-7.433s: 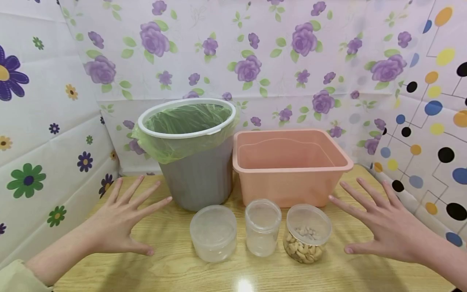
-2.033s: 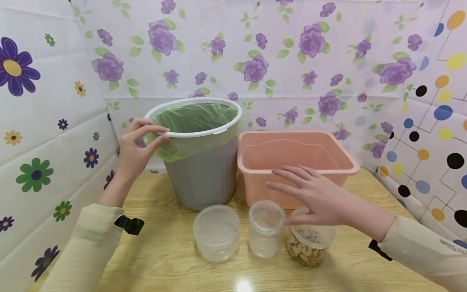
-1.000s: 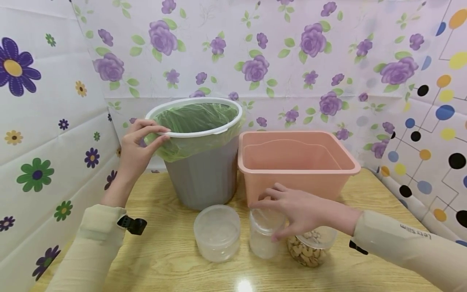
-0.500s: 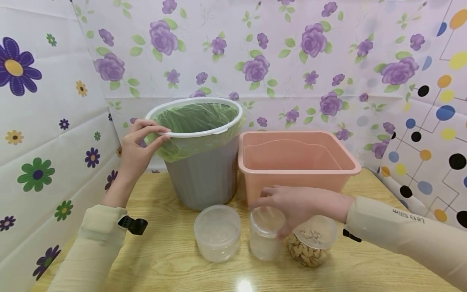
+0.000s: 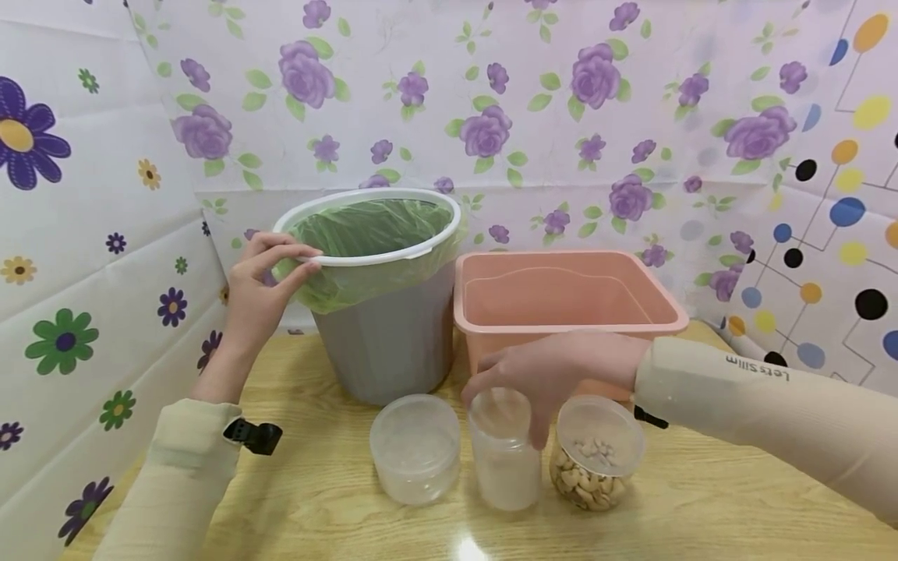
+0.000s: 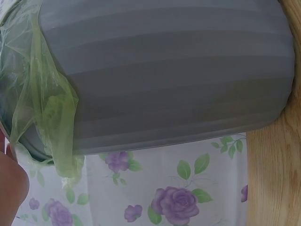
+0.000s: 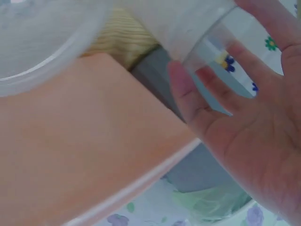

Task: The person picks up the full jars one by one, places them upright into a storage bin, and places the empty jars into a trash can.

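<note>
In the head view my left hand (image 5: 263, 276) pinches the white rim of a grey trash bin (image 5: 386, 343) at its left side. A green bag (image 5: 358, 284) lines the bin and folds over the rim. My right hand (image 5: 533, 378) holds a tall clear plastic jar (image 5: 507, 471) by its top, fingers curled round it from behind. The right wrist view shows thumb and fingers around the top of this jar (image 7: 188, 28). To its left stands a low round clear container (image 5: 415, 452); to its right, a lidded jar of cashews (image 5: 592, 467).
A pink plastic basin (image 5: 484, 343) stands behind the jars, right beside the bin, partly covered by my right forearm. All stand on a wooden table (image 5: 316, 499). Flowered cloth (image 5: 421, 47) hangs behind, and patterned sheets close in both sides.
My left hand went from spread above the table to the bin's rim. My right hand came over to the tall jar and closed round its top; the jar now appears slightly nearer to me.
</note>
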`<state>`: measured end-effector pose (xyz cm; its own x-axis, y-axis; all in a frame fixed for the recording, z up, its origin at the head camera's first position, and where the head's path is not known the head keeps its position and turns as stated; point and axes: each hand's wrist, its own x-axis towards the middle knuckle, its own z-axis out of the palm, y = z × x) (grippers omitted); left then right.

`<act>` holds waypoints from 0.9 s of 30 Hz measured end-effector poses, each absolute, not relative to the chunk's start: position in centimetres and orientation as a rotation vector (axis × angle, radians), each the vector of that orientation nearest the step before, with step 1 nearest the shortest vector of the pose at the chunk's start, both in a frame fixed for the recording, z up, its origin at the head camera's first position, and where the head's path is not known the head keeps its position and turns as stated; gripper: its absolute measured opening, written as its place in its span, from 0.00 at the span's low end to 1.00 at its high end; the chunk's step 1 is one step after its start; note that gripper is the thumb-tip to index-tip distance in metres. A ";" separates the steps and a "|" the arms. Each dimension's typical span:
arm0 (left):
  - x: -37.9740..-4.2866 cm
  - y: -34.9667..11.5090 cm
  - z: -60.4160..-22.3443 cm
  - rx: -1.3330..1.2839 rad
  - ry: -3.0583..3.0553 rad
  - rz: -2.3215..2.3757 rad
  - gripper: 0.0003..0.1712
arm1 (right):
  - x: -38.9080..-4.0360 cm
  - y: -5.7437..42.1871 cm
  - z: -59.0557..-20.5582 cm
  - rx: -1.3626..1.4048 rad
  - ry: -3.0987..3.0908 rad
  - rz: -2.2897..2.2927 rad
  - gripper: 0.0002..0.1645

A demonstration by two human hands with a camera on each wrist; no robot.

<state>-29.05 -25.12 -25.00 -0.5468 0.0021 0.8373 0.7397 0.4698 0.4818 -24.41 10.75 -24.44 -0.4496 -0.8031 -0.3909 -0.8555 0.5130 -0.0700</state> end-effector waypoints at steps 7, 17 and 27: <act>-29.1 -25.0 -25.0 -0.625 -1.897 -1.143 0.09 | -24.7 10.0 -21.6 -1.385 2.306 0.175 0.53; -29.2 -24.9 -24.9 -0.619 -1.905 -1.157 0.10 | -24.7 10.7 -16.8 -1.408 2.350 0.071 0.52; -28.9 -25.0 -25.0 -0.598 -1.924 -1.166 0.10 | -24.9 11.1 -12.4 -1.340 2.381 -0.022 0.53</act>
